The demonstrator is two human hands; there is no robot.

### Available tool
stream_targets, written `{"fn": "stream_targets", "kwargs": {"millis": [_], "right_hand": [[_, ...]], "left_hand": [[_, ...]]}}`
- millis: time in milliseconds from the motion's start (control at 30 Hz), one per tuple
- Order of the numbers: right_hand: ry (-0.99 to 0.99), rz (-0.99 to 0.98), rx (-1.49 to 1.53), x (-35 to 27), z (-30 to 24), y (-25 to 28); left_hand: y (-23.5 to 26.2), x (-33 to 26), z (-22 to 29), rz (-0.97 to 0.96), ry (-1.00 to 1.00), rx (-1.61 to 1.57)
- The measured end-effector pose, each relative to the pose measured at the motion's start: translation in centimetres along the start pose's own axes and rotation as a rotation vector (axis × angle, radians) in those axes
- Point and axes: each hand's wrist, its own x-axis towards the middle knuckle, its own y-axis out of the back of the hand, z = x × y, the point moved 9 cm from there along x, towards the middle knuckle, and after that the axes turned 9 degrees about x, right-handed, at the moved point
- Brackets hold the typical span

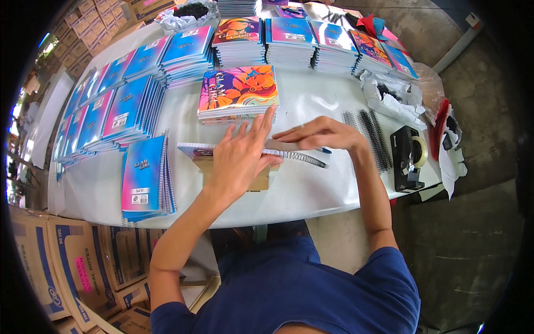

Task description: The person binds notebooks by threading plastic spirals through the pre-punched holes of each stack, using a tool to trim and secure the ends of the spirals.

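A notebook (193, 149) stands edge-up near the table's front. My left hand (240, 158) grips it, its fingers stretched over the far side and its thumb on the near side. From the notebook's right end sticks out a dark wire coil (303, 158). My right hand (325, 133) lies palm down just above the coil, fingers stretched out to the left; I cannot tell if they touch the coil. Below the notebook is a brown cardboard piece (268, 177), partly hidden by my left hand. Beyond my hands sits a stack of notebooks with an illustrated orange-purple cover (239, 89).
Stacks of blue-pink spiral notebooks (129, 106) line the left and back. A small pile (146, 172) lies front left. Right: loose black coils (374, 139), a black tape dispenser (409, 158), white wrapping with coils (392, 100). Cardboard boxes (83, 267) stand below left.
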Motion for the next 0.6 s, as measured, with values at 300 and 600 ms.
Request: {"fn": "stream_targets", "kwargs": {"millis": [300, 600], "right_hand": [[-0.021, -0.007, -0.053, 1.5, 0.3, -0.5], [0.087, 0.025, 0.142, 2.3, -1.6, -0.4]], "left_hand": [[0.9, -0.3, -0.9, 0.063, 0.026, 0.014], [1.3, -0.8, -2.7, 0.033, 0.080, 0.045]]}}
